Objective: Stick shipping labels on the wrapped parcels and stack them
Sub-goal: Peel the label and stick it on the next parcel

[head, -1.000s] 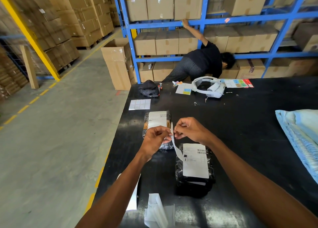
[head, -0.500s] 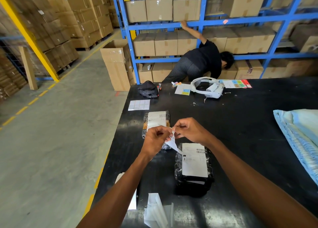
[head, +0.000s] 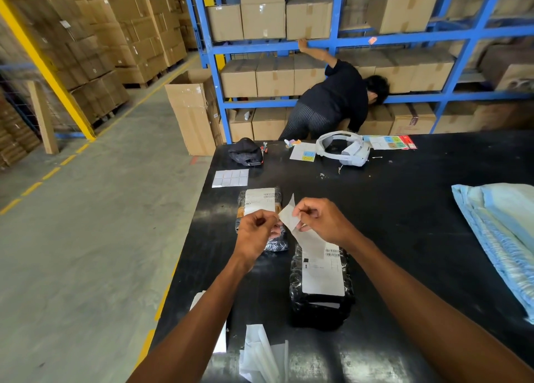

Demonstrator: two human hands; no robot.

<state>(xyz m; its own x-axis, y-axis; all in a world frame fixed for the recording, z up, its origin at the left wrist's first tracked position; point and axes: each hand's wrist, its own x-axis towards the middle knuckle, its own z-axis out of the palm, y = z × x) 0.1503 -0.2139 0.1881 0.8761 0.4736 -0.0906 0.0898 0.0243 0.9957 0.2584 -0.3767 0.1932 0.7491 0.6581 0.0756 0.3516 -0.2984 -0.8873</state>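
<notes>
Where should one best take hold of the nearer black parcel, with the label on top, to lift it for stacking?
Probably by its two long sides, from above. The nearer parcel lies flat on the table, long axis pointing away from the person, so the grip crosses the narrow width; the label on top leaves the side wrap bare.

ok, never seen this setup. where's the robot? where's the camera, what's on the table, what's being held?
No robot: a person works with two bare hands. The single camera sits on their head, looking forward and down. On the black table lie a near parcel and a far parcel, both wrapped and labelled, plus a sticker sheet, a white headset, a dark cap, a blue bag and paper scraps. The left hand and right hand both pinch one white paper strip, held above the parcels.
</notes>
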